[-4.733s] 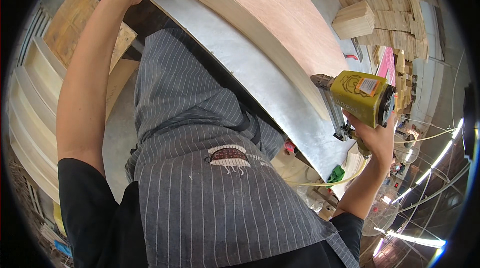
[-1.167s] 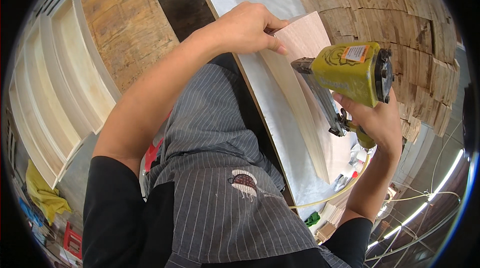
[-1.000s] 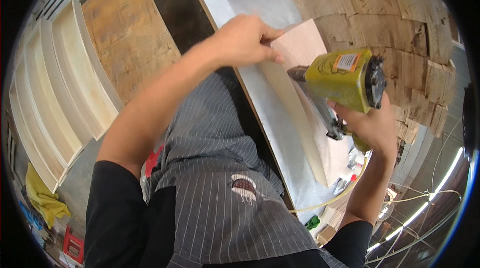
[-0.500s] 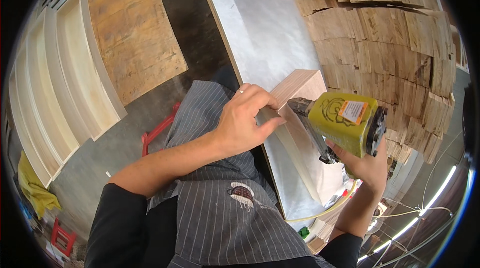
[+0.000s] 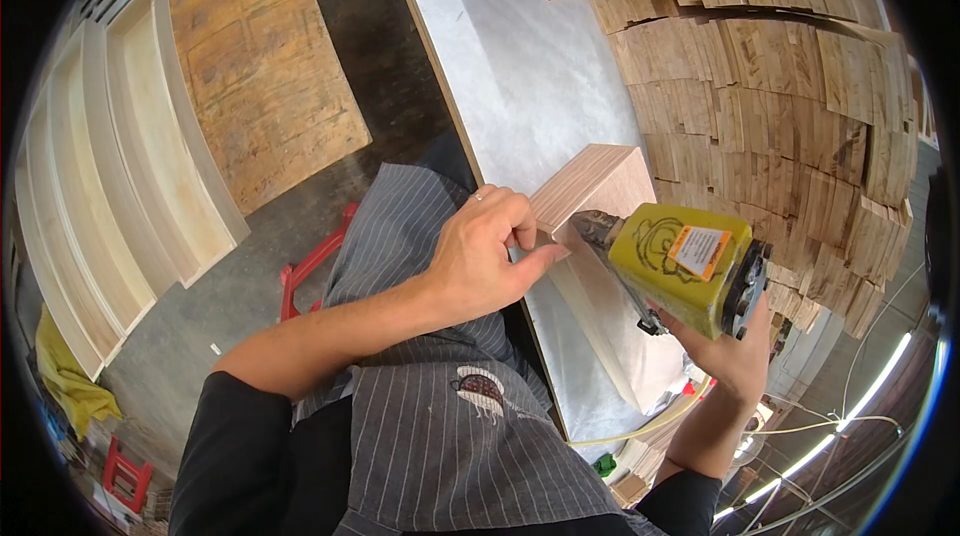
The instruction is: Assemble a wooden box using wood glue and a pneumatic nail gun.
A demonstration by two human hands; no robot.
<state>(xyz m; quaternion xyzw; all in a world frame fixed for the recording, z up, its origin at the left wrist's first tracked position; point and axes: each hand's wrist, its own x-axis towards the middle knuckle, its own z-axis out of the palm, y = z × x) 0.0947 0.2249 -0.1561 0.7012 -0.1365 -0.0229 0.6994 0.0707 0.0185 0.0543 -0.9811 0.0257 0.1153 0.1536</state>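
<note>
A wooden box frame (image 5: 588, 186), perhaps a drawer, stands on the grey-white worktop in front of me. My left hand (image 5: 490, 248) pinches the frame's near corner, with thumb and fingers closed round the edge. In my right hand (image 5: 728, 348) is a yellow-green nail gun (image 5: 675, 258) with a black end cap and an orange-and-white label. The gun's dark nose lies against or very close to the same corner, just right of my left fingertips. The gun hides most of my right fingers and part of the frame's inside.
Wooden boards (image 5: 760, 116) are stacked high along the right of the worktop (image 5: 520, 66). A thin yellow hose (image 5: 640, 430) curves by the frame's lower end. On the left are pale wooden drawer-like trays (image 5: 150, 126), a worn brown board (image 5: 265, 76) and a red stool (image 5: 300, 271).
The nail gun has shifted slightly down and left and tilted a little, its nose still at the corner. My left hand and the frame corner have moved slightly.
</note>
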